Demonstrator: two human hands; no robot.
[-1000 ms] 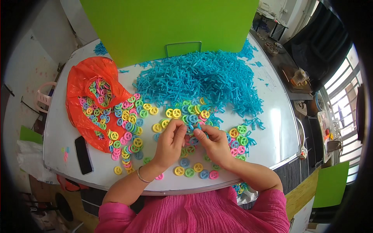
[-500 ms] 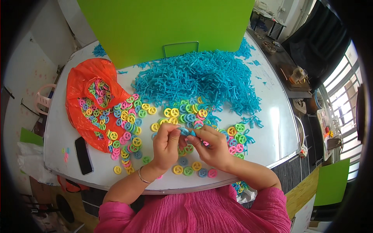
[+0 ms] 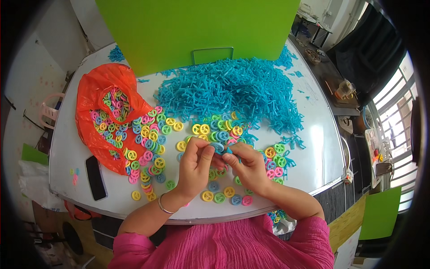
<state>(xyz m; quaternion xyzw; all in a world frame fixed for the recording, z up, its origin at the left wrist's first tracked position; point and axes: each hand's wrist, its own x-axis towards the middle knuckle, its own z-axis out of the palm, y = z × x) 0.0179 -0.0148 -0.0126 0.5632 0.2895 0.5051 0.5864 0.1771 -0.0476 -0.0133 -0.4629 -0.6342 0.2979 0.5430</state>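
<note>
My left hand (image 3: 193,167) pinches a small blue plastic wheel (image 3: 217,147) between thumb and fingers, above the near middle of the table. Close against it, my right hand (image 3: 249,167) grips a teal plastic piece (image 3: 227,151), mostly covered by the fingertips. The two parts meet between my hands; whether they are joined I cannot tell. Around and beneath my hands lie loose spoked wheels (image 3: 229,192) in yellow, green, blue and pink. Beyond them rises a large heap of thin, forked teal pieces (image 3: 228,89).
An orange-red plastic bag (image 3: 92,85) full of the same wheels spills over at the left. A dark phone (image 3: 95,178) lies near the left front edge of the white table (image 3: 130,204). Behind the heap stands a big green board (image 3: 197,27) with a metal handle (image 3: 212,49).
The blue wheel has turned in my fingers and now shows more of its face. My hands stay together; the whole view has shifted slightly.
</note>
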